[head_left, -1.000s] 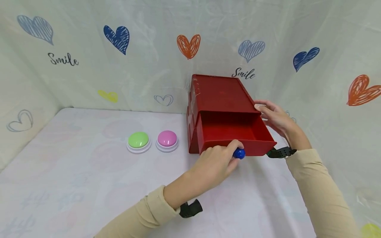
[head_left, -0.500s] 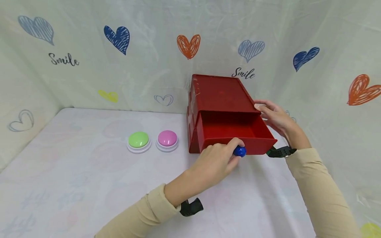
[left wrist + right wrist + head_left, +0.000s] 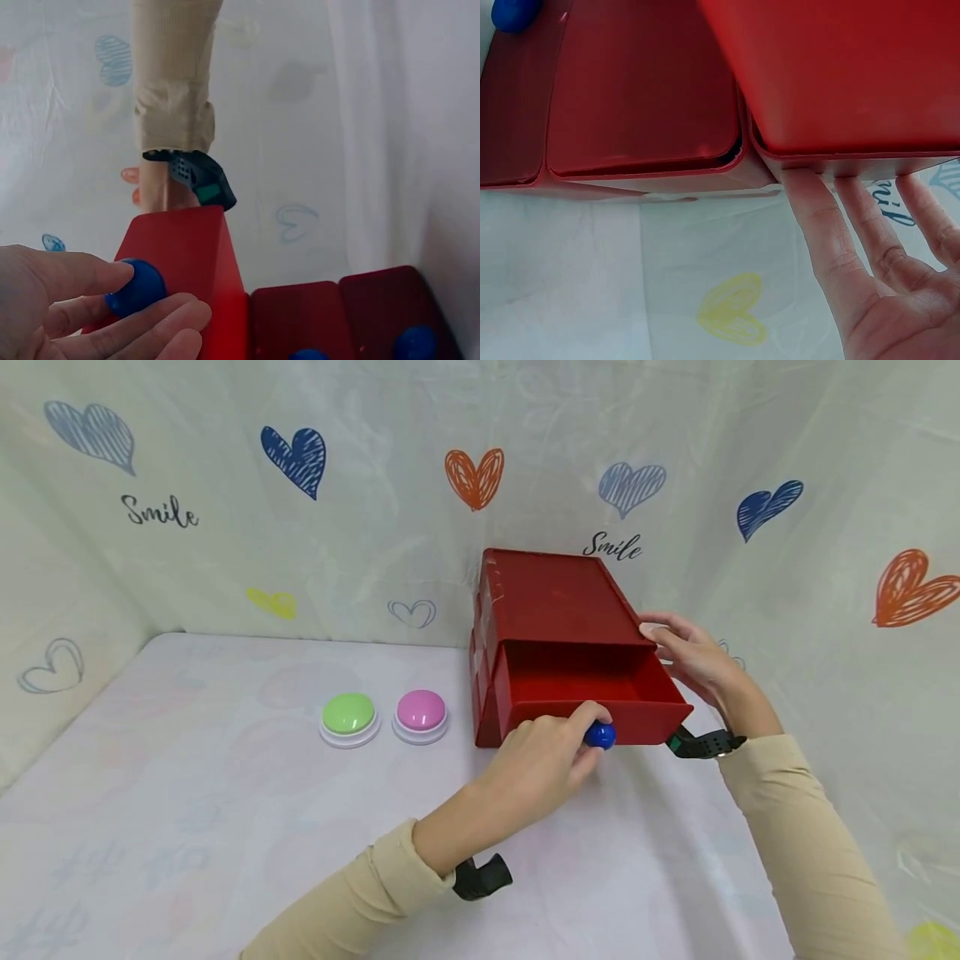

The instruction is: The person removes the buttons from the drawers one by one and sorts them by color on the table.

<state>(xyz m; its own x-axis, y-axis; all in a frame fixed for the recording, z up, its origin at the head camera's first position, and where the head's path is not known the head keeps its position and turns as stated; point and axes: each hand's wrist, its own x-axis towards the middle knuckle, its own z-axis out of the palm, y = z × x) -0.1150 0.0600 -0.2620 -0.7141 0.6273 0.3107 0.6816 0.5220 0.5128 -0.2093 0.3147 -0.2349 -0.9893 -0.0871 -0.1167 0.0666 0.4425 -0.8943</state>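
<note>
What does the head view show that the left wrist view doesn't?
Head only: the green button and pink button on the table, and the right hand flat against the red cabinet. Left wrist only: two lower drawers, shut, with blue knobs at the frame's bottom edge. Both: the left hand pinching the blue knob of the open top drawer.

My head view looks forward and down over the table (image 3: 187, 827). Both wrist views sit close against the red cabinet (image 3: 555, 602), the left facing its knob (image 3: 136, 286), the right its side.
</note>
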